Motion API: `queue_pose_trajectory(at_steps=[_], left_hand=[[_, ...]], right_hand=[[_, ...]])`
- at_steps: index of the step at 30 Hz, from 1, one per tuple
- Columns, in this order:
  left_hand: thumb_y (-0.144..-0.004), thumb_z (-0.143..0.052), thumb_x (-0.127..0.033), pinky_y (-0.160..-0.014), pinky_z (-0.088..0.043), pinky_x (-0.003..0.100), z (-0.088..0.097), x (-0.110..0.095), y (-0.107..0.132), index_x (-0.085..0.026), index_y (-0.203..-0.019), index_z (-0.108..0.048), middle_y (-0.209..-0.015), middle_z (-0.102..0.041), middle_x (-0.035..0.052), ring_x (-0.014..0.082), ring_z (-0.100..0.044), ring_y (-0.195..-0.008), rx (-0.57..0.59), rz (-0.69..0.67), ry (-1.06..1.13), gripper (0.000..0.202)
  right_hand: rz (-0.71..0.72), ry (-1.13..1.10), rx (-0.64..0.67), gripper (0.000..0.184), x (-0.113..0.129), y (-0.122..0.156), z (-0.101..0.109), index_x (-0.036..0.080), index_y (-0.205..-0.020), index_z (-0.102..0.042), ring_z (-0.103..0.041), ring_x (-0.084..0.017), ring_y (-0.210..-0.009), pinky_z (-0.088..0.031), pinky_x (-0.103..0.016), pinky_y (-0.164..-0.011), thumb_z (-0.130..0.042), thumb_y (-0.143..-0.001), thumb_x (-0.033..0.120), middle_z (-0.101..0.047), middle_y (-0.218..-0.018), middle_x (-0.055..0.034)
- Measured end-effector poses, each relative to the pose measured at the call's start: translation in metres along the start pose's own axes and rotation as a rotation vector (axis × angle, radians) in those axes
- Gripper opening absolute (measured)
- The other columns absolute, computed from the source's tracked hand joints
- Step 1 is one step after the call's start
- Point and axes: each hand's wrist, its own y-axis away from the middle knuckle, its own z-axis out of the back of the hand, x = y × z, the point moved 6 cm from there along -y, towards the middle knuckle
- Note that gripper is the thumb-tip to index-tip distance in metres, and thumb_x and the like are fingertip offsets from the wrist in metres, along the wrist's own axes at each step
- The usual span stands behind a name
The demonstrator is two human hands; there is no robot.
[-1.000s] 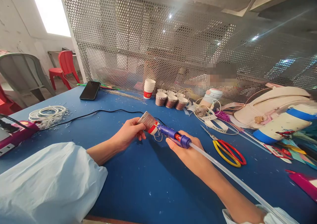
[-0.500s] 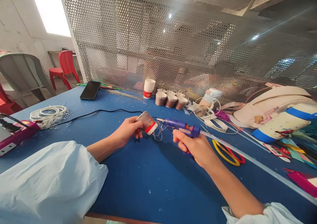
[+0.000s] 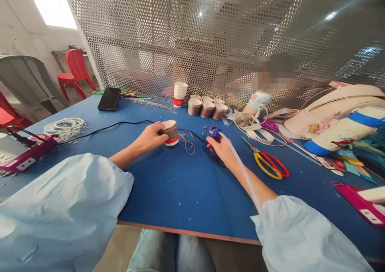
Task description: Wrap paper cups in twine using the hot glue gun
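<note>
My left hand (image 3: 152,137) grips a paper cup (image 3: 171,132) by its side, thumb and fingers around it. The cup is upright, its upper part wrapped in brown-grey string and its red and white lower part bare. A loose tail of string (image 3: 189,147) curls on the table to the cup's right. In my right hand (image 3: 221,148) is a blue glue gun (image 3: 213,131), held by its handle with the nozzle facing away. A long clear glue stick (image 3: 239,159) sticks out of its back over my forearm.
String-wrapped cups (image 3: 207,106) and a stack of paper cups (image 3: 180,93) stand at the back. Scissors (image 3: 267,161) lie right of my right hand. A black cord (image 3: 120,123) crosses the table from a power strip (image 3: 33,155). A phone (image 3: 109,98), twine ball (image 3: 242,120) and bottle (image 3: 345,131) lie around.
The cup has gone from tilted in the air to upright at the table. The glue gun has moved away from it, its nozzle turning from leftward to away from me, and sits lower.
</note>
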Motion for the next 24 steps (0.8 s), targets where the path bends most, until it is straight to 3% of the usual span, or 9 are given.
queue_pose_trajectory(at_steps=[3,12,20,24], left_hand=[[-0.063,-0.047,-0.019,-0.055,-0.03,0.028,0.005,-0.001,0.0,-0.019,-0.057,-0.038,-0.067,-0.045,-0.001,0.0115,-0.04,-0.057,-0.043,-0.093,-0.134,0.011],[-0.062,-0.05,-0.018,-0.058,-0.031,0.028,0.002,-0.001,0.008,-0.02,-0.06,-0.04,-0.073,-0.049,0.001,0.0142,-0.043,-0.062,-0.072,-0.136,-0.216,0.01],[-0.066,-0.056,-0.01,-0.064,-0.035,0.028,0.006,-0.005,0.013,-0.018,-0.074,-0.05,-0.077,-0.05,0.001,0.0121,-0.043,-0.065,-0.127,-0.109,-0.241,0.012],[-0.07,-0.056,-0.007,-0.069,-0.034,0.027,0.006,-0.004,0.013,-0.016,-0.081,-0.051,-0.085,-0.05,0.0006,0.0107,-0.041,-0.072,-0.129,-0.1,-0.2,0.015]], right_hand=[[0.072,0.1,-0.016,0.028,-0.004,-0.004,-0.003,0.019,-0.087,-0.06,-0.057,-0.016,-0.056,-0.047,-0.028,-0.054,-0.061,-0.075,0.045,-0.061,-0.063,0.0],[0.165,0.217,0.004,0.028,0.001,-0.007,-0.006,0.019,-0.084,-0.06,-0.061,-0.019,-0.061,-0.049,-0.032,-0.061,-0.053,-0.083,0.046,-0.065,-0.069,-0.0026],[0.248,0.27,-0.035,0.025,0.006,-0.011,-0.009,0.019,-0.08,-0.06,-0.063,-0.021,-0.069,-0.05,-0.038,-0.077,-0.055,-0.086,0.043,-0.062,-0.065,-0.0026],[0.274,0.278,-0.037,0.033,0.002,-0.015,-0.012,0.016,-0.08,-0.061,-0.063,-0.021,-0.07,-0.049,-0.039,-0.078,-0.052,-0.088,0.047,-0.061,-0.064,-0.0027]])
